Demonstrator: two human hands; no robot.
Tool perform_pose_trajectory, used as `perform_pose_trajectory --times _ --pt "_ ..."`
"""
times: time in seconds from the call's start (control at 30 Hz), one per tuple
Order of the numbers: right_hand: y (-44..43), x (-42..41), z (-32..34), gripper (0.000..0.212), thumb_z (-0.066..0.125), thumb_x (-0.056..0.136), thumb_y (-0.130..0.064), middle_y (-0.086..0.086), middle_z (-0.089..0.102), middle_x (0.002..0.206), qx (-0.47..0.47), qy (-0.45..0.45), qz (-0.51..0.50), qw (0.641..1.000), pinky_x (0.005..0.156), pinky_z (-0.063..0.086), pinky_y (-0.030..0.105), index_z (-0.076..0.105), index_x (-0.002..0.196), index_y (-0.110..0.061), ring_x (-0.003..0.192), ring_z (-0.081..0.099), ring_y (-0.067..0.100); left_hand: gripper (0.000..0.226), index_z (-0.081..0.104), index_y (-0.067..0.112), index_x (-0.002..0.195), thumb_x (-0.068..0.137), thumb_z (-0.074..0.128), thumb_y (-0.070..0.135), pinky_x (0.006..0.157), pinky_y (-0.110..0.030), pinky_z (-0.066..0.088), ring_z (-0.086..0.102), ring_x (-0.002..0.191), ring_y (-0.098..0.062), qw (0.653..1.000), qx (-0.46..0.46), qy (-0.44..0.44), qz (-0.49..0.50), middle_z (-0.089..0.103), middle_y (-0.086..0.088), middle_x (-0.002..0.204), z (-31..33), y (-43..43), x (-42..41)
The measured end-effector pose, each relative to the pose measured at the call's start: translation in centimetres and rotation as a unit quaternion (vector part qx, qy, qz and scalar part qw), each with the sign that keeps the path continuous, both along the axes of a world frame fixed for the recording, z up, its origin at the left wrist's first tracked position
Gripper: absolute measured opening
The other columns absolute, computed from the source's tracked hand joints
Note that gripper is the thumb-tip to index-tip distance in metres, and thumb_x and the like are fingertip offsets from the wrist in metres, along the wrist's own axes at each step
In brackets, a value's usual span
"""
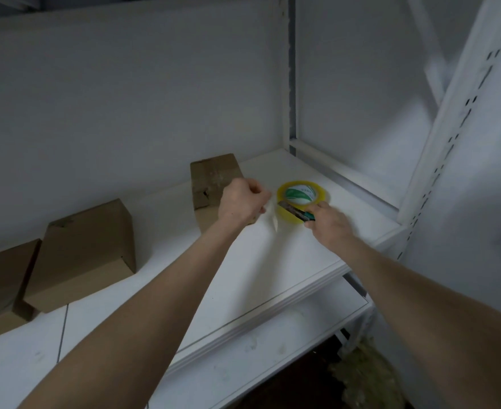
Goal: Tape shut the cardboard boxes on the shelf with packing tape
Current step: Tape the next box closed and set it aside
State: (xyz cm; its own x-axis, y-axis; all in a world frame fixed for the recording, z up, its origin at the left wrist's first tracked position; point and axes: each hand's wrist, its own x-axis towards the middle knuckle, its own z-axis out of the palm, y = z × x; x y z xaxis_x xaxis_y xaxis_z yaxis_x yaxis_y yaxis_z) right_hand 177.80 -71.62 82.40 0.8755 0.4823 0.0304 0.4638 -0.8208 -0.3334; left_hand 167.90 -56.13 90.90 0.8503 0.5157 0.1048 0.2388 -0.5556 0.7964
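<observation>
Fingers of the left hand (241,202) pinch a tape strip (272,216) running to the roll (300,193) on the shelf (272,261) beside a box (213,178), while the right hand (330,224) grips a cutter (295,211) against it.

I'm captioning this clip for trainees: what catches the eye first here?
The yellow tape roll on the white shelf, right of centre, with the right hand holding a green-handled knife against it. The left hand pinches a pulled strip; brown boxes sit behind and left.
</observation>
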Motion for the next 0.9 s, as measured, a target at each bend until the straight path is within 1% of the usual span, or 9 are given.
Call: perform_pose_trajectory --times 0.13,0.23,0.47,0.53,0.63,0.7,0.77,0.83,0.9 --pt "0.5 0.5 -0.1 0.026 0.048 0.1 -0.012 0.013 0.055 0.126 0.028 -0.017 -0.024 0.999 0.087 0.044 0.034 0.061 0.121 -0.006 0.108 0.058 0.032 0.015 0.065 0.014 0.07 0.085 0.064 0.016 0.057 -0.03 0.054 0.062 0.052 -0.009 1.0 -0.006 -0.001 0.001 0.067 -0.003 0.066 -0.2 -0.4 0.3" --pt "0.6 0.7 -0.1 0.027 0.05 0.095 -0.002 0.014 0.064 0.116 0.025 -0.018 -0.038 0.999 0.085 0.05 0.033 0.064 0.117 -0.009 0.103 0.062 0.03 0.016 0.064 0.015 0.071 0.086 0.064 0.017 0.058 -0.028 0.054 0.061 0.051 -0.004 1.0 -0.004 -0.001 0.001 0.065 0.002 0.065 -0.4 -0.6 0.5" --pt "0.4 0.1 -1.4 0.022 0.044 0.1 -0.019 0.013 0.062 0.087 0.091 -0.01 -0.042 0.995 0.064 0.04 0.032 0.052 0.116 -0.006 0.086 0.062 0.031 0.017 0.061 0.017 0.07 0.086 0.062 0.016 0.05 -0.024 0.047 0.064 0.057 -0.009 0.999 -0.034 0.021 -0.001 0.065 0.001 0.069 -1.7 -1.6 0.9" --pt "0.3 0.2 -1.2 0.034 0.053 0.095 -0.032 0.011 0.063 0.095 0.085 0.016 -0.036 0.996 0.069 0.045 0.033 0.049 0.12 -0.009 0.09 0.061 0.03 0.017 0.061 0.017 0.069 0.086 0.062 0.016 0.048 -0.023 0.045 0.065 0.058 -0.009 0.999 -0.038 0.024 0.0 0.066 0.0 0.07 -2.0 -1.8 1.1" --pt "0.0 0.2 -0.8 0.077 0.069 0.075 -0.059 0.009 0.059 0.111 0.044 0.067 -0.013 0.997 0.083 0.048 0.038 0.036 0.129 -0.016 0.103 0.058 0.03 0.018 0.061 0.018 0.067 0.085 0.063 0.016 0.049 -0.023 0.046 0.066 0.058 -0.01 0.999 -0.04 0.027 -0.002 0.067 -0.002 0.071 -2.1 -2.1 1.7" --pt "-0.3 0.4 -0.7 0.09 0.074 0.068 -0.061 0.008 0.055 0.122 0.024 0.085 0.019 0.996 0.089 0.047 0.04 0.03 0.134 -0.016 0.111 0.055 0.03 0.019 0.061 0.019 0.067 0.086 0.063 0.018 0.051 -0.023 0.048 0.066 0.06 -0.011 0.999 -0.039 0.024 -0.006 0.067 -0.001 0.071 -2.0 -2.3 2.1" --pt "-0.5 0.6 -0.7 0.087 0.075 0.07 -0.053 0.006 0.052 0.128 0.016 0.098 0.042 0.994 0.092 0.046 0.041 0.029 0.135 -0.016 0.114 0.054 0.029 0.02 0.06 0.02 0.068 0.088 0.063 0.019 0.05 -0.023 0.046 0.066 0.061 -0.01 0.999 -0.038 0.016 -0.007 0.067 -0.001 0.07 -1.6 -2.4 2.5" --pt "-0.6 0.9 -0.6 0.076 0.074 0.075 -0.045 0.006 0.054 0.125 0.003 0.082 0.05 0.995 0.089 0.047 0.04 0.033 0.132 -0.016 0.11 0.056 0.028 0.02 0.06 0.021 0.068 0.088 0.062 0.02 0.049 -0.025 0.048 0.066 0.061 -0.013 1.0 -0.03 -0.001 0.0 0.066 -0.001 0.068 -1.3 -2.4 2.8" --pt "-0.5 1.1 -0.7 0.065 0.071 0.081 -0.04 0.008 0.055 0.123 -0.011 0.048 0.058 0.997 0.087 0.048 0.039 0.038 0.131 -0.015 0.108 0.057 0.029 0.02 0.061 0.023 0.069 0.088 0.061 0.022 0.056 -0.03 0.055 0.068 0.066 -0.018 1.0 -0.018 -0.023 0.009 0.066 0.001 0.066 -0.9 -2.4 3.1"
